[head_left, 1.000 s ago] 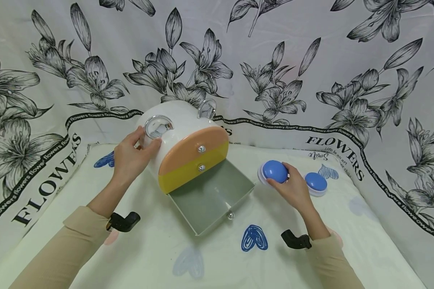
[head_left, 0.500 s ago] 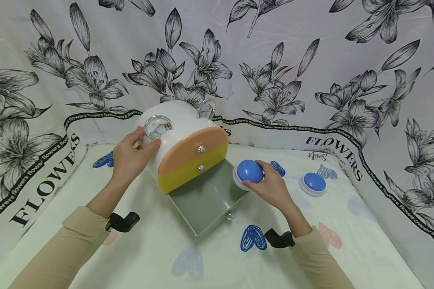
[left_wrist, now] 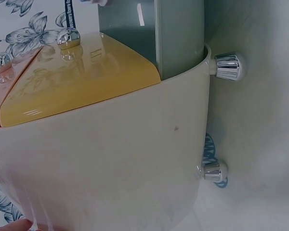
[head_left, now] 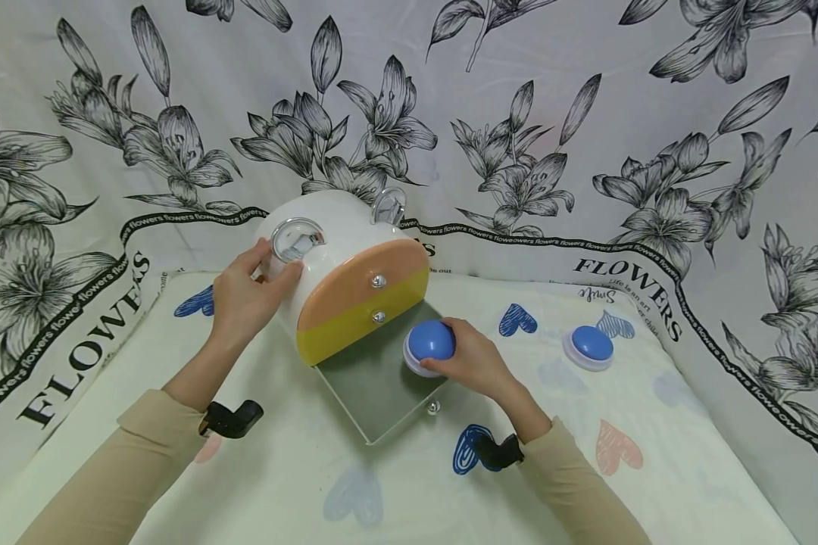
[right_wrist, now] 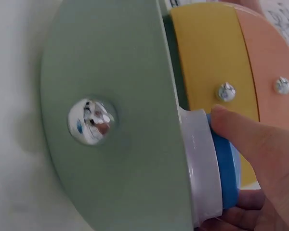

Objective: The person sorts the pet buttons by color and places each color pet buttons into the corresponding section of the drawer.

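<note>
My left hand [head_left: 248,291] rests against the side of a small white drawer cabinet [head_left: 341,216], thumb and fingertips spread around a chrome ring. The cabinet has an orange drawer front [head_left: 341,284] and a yellow one [head_left: 334,337], each with a chrome knob. Its pale green drawer [head_left: 375,401] is pulled out. My right hand [head_left: 480,356] grips a round push button [head_left: 431,341] with a blue dome and white base, held tilted over the drawer's right side. In the right wrist view the button's white base [right_wrist: 202,168] overlaps the drawer's front edge.
A second blue-domed push button [head_left: 591,344] sits on the cloth to the right. The pale cloth [head_left: 259,484] has printed hearts. A flower-print curtain [head_left: 518,45] closes off the back and sides.
My right hand has carried the push button leftward, from beside the drawer to over it. The left hand and cabinet have stayed in place.
</note>
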Motion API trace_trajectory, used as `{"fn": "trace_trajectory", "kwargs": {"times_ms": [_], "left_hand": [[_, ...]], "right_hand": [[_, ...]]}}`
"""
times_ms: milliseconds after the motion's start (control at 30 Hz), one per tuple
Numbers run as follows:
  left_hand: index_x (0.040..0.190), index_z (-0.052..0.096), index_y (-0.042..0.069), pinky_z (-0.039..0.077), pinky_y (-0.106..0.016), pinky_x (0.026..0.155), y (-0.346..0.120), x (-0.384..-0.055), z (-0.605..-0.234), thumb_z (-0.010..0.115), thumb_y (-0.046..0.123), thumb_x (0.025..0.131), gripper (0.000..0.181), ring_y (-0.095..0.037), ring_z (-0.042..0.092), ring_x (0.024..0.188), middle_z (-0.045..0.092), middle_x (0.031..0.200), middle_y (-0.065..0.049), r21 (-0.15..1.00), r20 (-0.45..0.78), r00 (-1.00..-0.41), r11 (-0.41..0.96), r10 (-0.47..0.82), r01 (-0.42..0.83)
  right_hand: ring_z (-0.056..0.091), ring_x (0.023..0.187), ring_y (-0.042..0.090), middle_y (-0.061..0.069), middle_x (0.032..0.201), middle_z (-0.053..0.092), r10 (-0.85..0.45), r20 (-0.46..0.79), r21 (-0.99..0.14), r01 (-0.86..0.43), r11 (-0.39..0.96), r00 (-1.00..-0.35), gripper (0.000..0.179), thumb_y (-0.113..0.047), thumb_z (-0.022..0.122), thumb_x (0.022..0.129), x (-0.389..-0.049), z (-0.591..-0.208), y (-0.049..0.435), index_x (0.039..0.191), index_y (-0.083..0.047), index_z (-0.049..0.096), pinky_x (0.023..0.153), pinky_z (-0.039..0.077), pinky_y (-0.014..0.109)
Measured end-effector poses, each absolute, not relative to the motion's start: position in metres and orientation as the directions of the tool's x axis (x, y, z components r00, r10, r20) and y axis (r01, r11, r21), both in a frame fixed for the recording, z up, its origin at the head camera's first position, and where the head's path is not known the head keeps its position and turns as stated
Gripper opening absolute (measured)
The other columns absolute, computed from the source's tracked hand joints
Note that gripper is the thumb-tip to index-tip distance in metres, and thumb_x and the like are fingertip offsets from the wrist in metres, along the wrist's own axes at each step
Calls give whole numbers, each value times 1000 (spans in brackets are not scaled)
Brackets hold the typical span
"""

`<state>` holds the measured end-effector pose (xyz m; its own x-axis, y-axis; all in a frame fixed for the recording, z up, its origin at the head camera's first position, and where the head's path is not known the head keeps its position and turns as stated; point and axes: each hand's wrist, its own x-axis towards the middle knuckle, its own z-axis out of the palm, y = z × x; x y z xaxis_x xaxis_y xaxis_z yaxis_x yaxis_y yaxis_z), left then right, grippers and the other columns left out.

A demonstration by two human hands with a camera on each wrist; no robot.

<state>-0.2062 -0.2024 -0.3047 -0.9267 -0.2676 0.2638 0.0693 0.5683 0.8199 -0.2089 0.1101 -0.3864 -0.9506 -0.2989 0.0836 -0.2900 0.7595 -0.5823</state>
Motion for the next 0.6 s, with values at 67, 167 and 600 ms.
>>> {"fn": "trace_trajectory", "kwargs": {"times_ms": [67,167,600], "left_hand": [[141,38,11,43,-44,97,-202,-206,-305,60,51,81,75,-25,36,132,34,147,-4,820,261,-927,569,-268,66],[141,38,11,43,-44,97,-202,-205,-304,60,52,81,75,-25,36,132,34,147,-3,819,259,-928,570,-269,63],[140,40,11,43,-44,97,-203,-205,-304,60,50,82,73,-23,36,132,35,146,-2,816,273,-926,572,-261,79]], "right_hand": [[57,108,30,14,127,53,-318,84,-575,-307,759,-944,79,-40,76,72,-209,-388,106,133,-2,42,87,52,44],[58,106,29,15,124,55,-358,88,-565,-342,751,-930,78,-39,77,72,-211,-390,99,131,-1,44,87,52,43],[59,101,26,13,116,58,-456,59,-492,-423,761,-888,72,-40,76,72,-220,-396,74,125,0,47,87,52,40]]}}
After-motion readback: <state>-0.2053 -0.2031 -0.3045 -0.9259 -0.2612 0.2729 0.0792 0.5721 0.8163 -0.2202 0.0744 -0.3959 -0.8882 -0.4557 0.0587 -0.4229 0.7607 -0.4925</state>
